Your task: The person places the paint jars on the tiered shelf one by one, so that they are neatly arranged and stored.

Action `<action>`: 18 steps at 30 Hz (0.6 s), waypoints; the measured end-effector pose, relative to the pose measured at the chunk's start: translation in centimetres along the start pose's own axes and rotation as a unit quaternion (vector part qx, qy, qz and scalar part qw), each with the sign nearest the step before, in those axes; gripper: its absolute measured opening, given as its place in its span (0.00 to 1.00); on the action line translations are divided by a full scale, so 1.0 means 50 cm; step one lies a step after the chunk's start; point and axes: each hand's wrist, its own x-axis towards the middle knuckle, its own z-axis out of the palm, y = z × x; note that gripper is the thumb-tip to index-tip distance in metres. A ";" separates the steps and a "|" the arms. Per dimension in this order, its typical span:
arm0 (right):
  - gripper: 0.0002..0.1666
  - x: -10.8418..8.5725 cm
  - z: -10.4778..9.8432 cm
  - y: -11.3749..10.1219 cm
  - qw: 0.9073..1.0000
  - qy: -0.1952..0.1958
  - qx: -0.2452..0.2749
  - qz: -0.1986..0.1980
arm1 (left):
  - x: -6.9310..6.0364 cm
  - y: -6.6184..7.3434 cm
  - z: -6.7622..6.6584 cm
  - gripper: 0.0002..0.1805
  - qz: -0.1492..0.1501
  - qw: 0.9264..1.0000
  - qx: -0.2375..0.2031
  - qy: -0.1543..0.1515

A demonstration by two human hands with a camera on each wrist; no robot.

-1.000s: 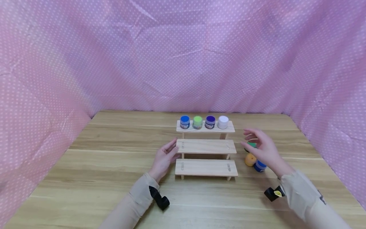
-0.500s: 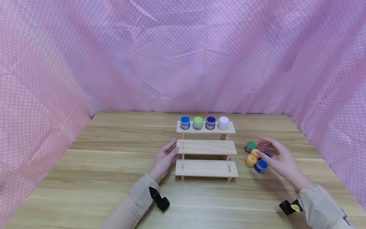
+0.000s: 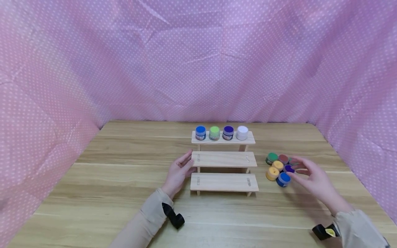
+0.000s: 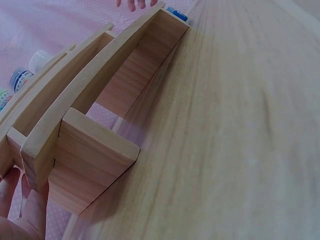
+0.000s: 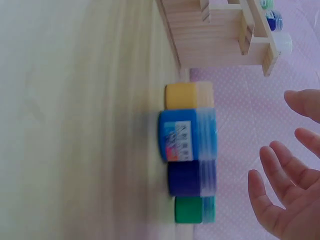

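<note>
A three-tier wooden stand (image 3: 224,159) stands mid-table. My left hand (image 3: 178,172) holds its left end by the middle shelf; in the left wrist view the thumb and fingers (image 4: 35,207) lie against the plank ends. My right hand (image 3: 313,179) hovers with loosely bent fingers at the right side of a cluster of small paint jars, nothing in its grasp. The cluster has a green jar (image 3: 271,158), a red-brown jar (image 3: 283,158), two orange-yellow jars (image 3: 273,173), a purple jar (image 3: 289,168) and a blue jar (image 5: 177,136). Another green jar is partly hidden behind the fingers.
On the top shelf a blue jar (image 3: 200,133), a light green jar (image 3: 214,133), a purple jar (image 3: 227,133) and a white jar (image 3: 242,133) stand in a row. Pink dotted cloth (image 3: 198,69) hangs behind and beside the wooden table (image 3: 124,193).
My right hand has moved right and toward me, from the cluster's left side across it to its right side, uncovering more jars. The left hand and the stand have hardly moved.
</note>
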 end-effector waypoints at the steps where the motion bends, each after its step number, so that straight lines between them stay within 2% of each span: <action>1: 0.28 -0.003 0.000 0.003 1.000 -0.007 -0.003 0.005 | -0.001 0.001 0.000 0.26 0.000 1.000 -0.002 0.001; 8: 0.28 -0.020 0.006 0.023 0.999 -0.029 0.010 0.010 | -0.002 0.001 0.001 0.26 -0.003 1.000 -0.016 0.003; 18: 0.27 -0.033 0.006 0.025 0.998 -0.054 -0.005 0.038 | 0.000 0.001 0.001 0.26 -0.004 1.000 -0.013 0.004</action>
